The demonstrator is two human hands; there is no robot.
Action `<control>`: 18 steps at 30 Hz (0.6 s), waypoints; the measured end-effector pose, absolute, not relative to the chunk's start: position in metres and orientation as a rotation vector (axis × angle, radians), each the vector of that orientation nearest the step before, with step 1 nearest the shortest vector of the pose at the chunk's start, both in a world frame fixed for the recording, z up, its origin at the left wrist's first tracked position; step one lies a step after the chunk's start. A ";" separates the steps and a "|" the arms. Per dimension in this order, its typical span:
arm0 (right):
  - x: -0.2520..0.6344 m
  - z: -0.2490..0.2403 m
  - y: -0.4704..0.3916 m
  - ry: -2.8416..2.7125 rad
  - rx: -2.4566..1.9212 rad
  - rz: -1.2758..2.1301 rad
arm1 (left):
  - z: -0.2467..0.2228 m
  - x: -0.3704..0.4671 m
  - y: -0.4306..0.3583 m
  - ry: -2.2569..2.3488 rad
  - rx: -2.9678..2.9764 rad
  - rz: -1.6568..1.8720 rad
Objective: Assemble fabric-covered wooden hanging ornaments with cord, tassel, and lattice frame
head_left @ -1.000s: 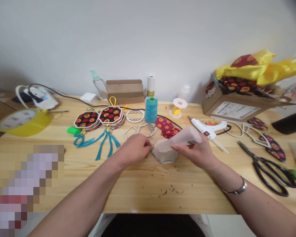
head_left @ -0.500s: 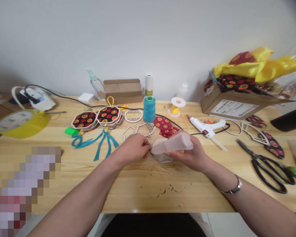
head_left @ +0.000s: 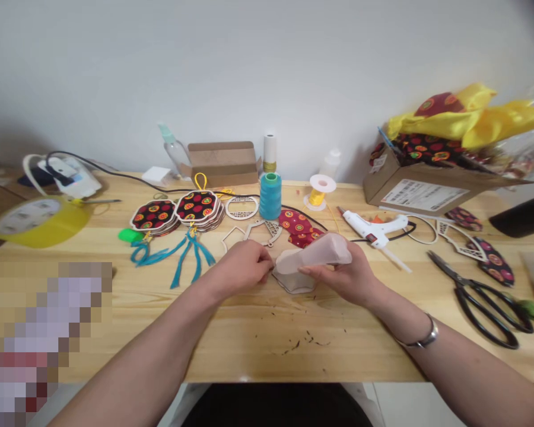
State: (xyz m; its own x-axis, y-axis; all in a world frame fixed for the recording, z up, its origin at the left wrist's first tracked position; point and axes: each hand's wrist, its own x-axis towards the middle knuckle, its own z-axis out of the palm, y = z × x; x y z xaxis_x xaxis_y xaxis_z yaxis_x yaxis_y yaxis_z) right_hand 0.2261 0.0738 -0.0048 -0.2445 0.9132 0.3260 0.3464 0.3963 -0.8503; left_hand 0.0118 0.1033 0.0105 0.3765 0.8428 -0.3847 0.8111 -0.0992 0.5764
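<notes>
My right hand [head_left: 349,276] is wrapped round a translucent whitish squeeze bottle [head_left: 323,252], which is tilted with its base toward the upper right. The bottle's lower end lies over a pale piece with a scalloped edge [head_left: 299,286] on the table, hiding much of it. At that piece's left edge, my left hand [head_left: 249,264] has its fingers curled and pinched together; the fingertips are partly hidden. Just beyond my hands lie red patterned fabric pieces [head_left: 299,225] and a thin wooden frame [head_left: 262,232]. A cone of blue thread [head_left: 270,198] stands behind them.
Stacked patterned pieces with blue tassels [head_left: 198,207] lie to the left, near yellow tape [head_left: 40,222]. On the right are a white glue gun [head_left: 376,228], black-handled scissors [head_left: 480,302] and a cardboard box [head_left: 420,187] of fabric. A black cord [head_left: 111,175] crosses the back.
The bottle and my right hand have shifted very slightly right, with the bottle's raised end a touch higher. My left hand stays at the piece's edge.
</notes>
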 end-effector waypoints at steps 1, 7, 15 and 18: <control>0.226 -0.005 0.074 -1.783 -1.100 0.825 | 0.010 0.012 0.103 1.431 1.898 0.054; 0.230 -0.005 0.076 -1.791 -1.102 0.843 | 0.011 0.012 0.103 1.431 1.902 0.051; 0.240 0.002 0.081 -1.678 -1.103 1.033 | 0.013 0.014 0.104 1.431 1.905 0.046; 0.243 0.007 0.081 -1.758 -1.043 0.988 | 0.013 0.014 0.104 1.433 1.903 0.042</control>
State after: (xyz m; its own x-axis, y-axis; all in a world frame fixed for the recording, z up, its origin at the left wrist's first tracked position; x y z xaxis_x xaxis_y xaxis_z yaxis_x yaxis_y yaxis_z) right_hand 0.2433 0.0806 0.0068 -0.2971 0.9178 0.2633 0.2521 0.3414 -0.9055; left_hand 0.0139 0.1044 0.0131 0.3750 0.8411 -0.3898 0.8169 -0.1010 0.5678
